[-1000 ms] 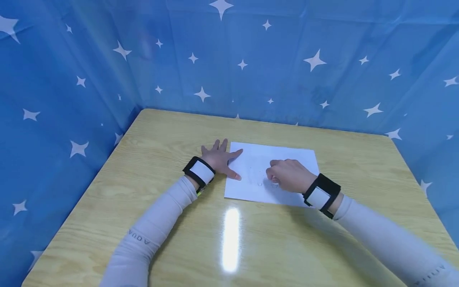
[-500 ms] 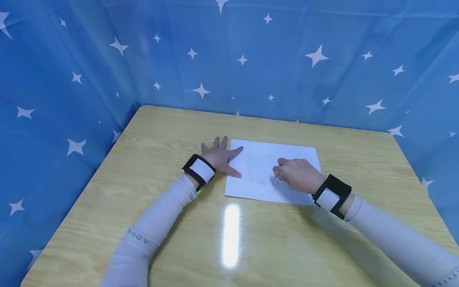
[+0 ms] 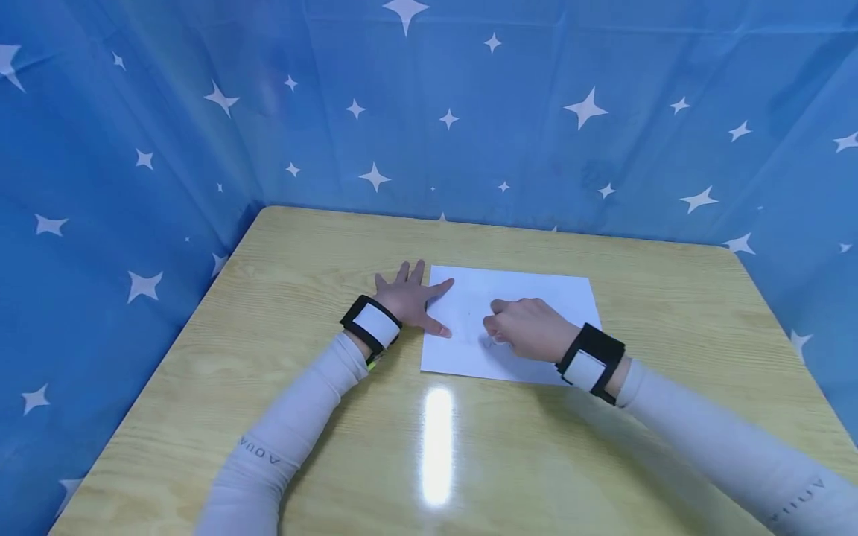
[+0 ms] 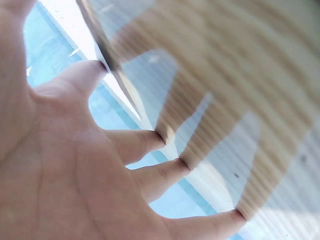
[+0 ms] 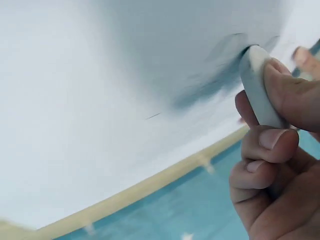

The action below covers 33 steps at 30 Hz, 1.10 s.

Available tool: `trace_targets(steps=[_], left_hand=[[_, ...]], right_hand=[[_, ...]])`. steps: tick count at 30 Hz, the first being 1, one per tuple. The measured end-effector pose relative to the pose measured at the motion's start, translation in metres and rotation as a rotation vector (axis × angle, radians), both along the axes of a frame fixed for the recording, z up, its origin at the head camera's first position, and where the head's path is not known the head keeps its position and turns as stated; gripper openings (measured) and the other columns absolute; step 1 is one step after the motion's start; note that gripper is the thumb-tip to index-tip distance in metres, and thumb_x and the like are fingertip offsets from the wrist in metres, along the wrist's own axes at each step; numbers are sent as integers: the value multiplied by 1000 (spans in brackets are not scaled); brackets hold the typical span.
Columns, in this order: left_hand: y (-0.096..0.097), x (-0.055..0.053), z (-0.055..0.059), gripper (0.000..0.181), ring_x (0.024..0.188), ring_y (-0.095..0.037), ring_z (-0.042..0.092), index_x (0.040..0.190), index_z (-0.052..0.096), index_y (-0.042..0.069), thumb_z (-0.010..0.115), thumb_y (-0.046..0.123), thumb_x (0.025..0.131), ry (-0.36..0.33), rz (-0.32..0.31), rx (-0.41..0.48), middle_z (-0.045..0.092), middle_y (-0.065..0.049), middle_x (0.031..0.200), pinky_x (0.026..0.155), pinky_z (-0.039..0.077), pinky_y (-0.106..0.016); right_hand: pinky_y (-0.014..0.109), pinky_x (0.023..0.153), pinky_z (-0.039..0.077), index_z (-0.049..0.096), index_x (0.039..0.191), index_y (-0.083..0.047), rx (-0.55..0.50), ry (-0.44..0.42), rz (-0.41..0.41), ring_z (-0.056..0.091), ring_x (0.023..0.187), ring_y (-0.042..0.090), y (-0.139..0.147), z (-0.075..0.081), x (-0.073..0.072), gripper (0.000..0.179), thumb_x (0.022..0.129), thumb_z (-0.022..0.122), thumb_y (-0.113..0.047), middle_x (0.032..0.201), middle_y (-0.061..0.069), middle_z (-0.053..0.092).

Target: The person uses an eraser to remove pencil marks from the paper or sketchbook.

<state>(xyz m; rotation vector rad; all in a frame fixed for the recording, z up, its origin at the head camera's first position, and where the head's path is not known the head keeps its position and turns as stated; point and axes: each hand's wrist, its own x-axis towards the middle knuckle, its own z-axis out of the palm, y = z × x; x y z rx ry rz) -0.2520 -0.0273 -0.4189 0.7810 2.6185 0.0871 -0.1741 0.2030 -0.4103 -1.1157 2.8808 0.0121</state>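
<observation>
A white sheet of paper [image 3: 550,286] lies flat on the wooden table. My left hand [image 3: 405,301] rests at its left side with fingers spread; thumb and index finger reach over the sheet, and the other fingertips touch the tabletop in the left wrist view. Over the middle of the paper is my right hand [image 3: 532,327], fingers curled. It pinches a white eraser [image 5: 257,90], whose worn tip meets the sheet among faint dark curved pencil marks [image 5: 235,35]. A short thin line [image 5: 153,115] shows farther along. The eraser is mostly hidden by the hand in the head view.
The light wood table [image 3: 322,246] stretches around the paper on all sides. A blue curtain with white stars [image 3: 436,149] hangs behind and to the left. A bright light reflection [image 3: 437,447] shows on the tabletop's near part.
My right hand went a little right, then back left across the paper with the eraser. It now covers part of the pencil curves seen before. The left hand stays in place.
</observation>
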Motion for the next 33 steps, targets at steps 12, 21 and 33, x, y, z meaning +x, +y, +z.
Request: trace_targets(steps=[12,21,33], left_hand=[[2,4,-12,104,142,-41,-3,154,14,38,59,78,70,-39,-3,-9,0,-19,161,103,12,-78],[-2,-7,9,104,142,-42,-5,154,13,38,60,77,70,18,-11,-29,-3,-19,161,102,11,-79],[3,-1,6,105,141,-43,-2,154,14,39,59,79,68,9,-7,-25,0,-21,160,100,15,-81]], right_hand=[[29,55,52,73,88,-15,-60,-59,65,51,58,8,-28,-8,-6,9,81,73,-9,76,-2,60],[27,50,43,70,80,-17,-62,-7,-73,43,51,10,28,4,5,10,79,77,-10,69,-3,53],[27,54,50,73,88,-14,-63,-28,63,49,56,8,-22,7,-8,7,81,73,-11,76,-1,59]])
